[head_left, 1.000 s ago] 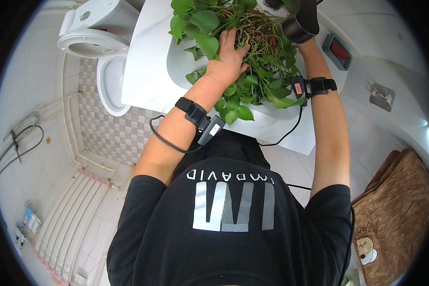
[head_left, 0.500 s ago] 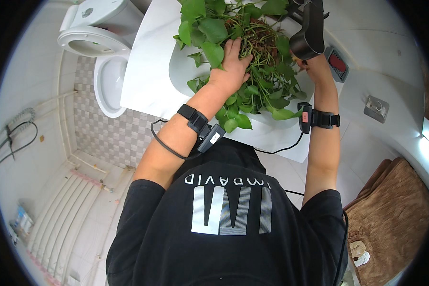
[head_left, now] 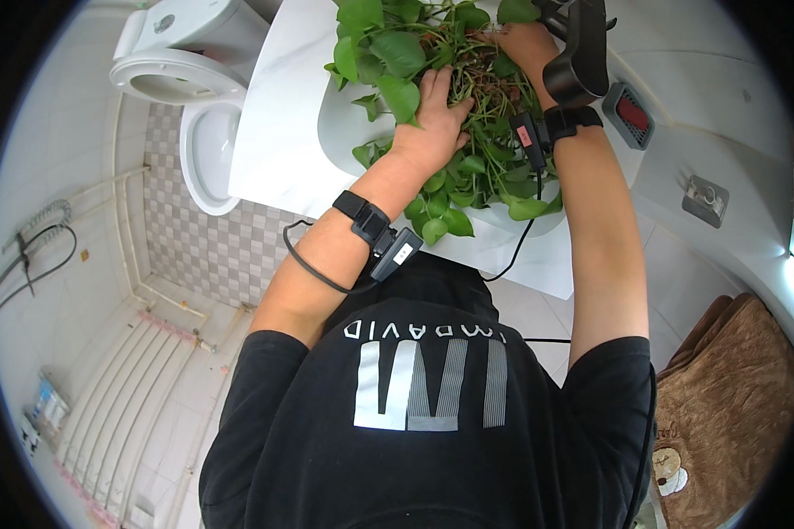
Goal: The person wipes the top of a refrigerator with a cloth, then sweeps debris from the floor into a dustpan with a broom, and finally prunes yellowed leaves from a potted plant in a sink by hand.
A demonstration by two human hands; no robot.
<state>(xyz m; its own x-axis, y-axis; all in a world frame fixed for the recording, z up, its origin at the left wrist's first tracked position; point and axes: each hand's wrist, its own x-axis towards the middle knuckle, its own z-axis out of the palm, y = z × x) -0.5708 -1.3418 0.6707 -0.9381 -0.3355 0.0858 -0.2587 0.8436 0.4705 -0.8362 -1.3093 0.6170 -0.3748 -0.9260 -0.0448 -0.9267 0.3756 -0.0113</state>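
A bushy pothos plant (head_left: 399, 53) with heart-shaped green leaves and tangled stems lies over a white sink basin (head_left: 337, 132). Its brownish root or soil mass shows near the middle. My left hand (head_left: 430, 128) rests on the stems at the plant's left side, fingers stretched out and thumb apart. Across the far side, my right hand (head_left: 522, 42) reaches in over the brown mass. Leaves and stems partly hide the fingers of that hand, so its grip does not show. A dark tap (head_left: 580, 57) stands just right of the right wrist.
A white marbled counter (head_left: 269, 132) surrounds the basin. To the left is a toilet (head_left: 172, 75) with its lid up. Beyond the tap sits a grey holder with a red item (head_left: 629, 113). A brown towel (head_left: 732, 414) hangs at the lower right. Cables run from both wrist straps.
My right hand has moved from beside the tap, up and left, into the far part of the plant. My left hand stays nearly in place on the stems.
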